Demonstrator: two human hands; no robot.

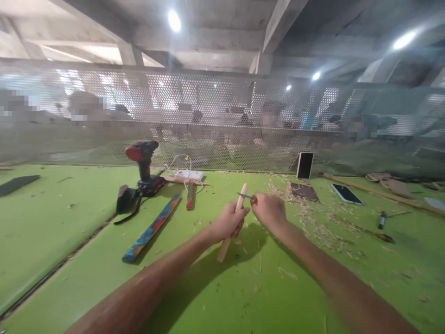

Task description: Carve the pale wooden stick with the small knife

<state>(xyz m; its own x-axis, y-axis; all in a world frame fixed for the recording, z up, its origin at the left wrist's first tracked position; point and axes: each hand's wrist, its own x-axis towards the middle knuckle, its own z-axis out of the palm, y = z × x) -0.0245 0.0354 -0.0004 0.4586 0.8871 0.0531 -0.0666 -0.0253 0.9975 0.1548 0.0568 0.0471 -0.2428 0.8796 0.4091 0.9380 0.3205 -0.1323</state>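
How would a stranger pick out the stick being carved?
On the green table, look mid-bench, before the mesh fence. The left hand grips a pale stick, tilted, its lower end near the table; the right hand holds a blade near its top. Unlike the multicoloured flat strip lying to its left, it is bare wood.

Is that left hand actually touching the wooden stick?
Touching. The head view shows the left hand wrapped around the stick, fingers closed over its middle; the right hand holds a knife near its top.
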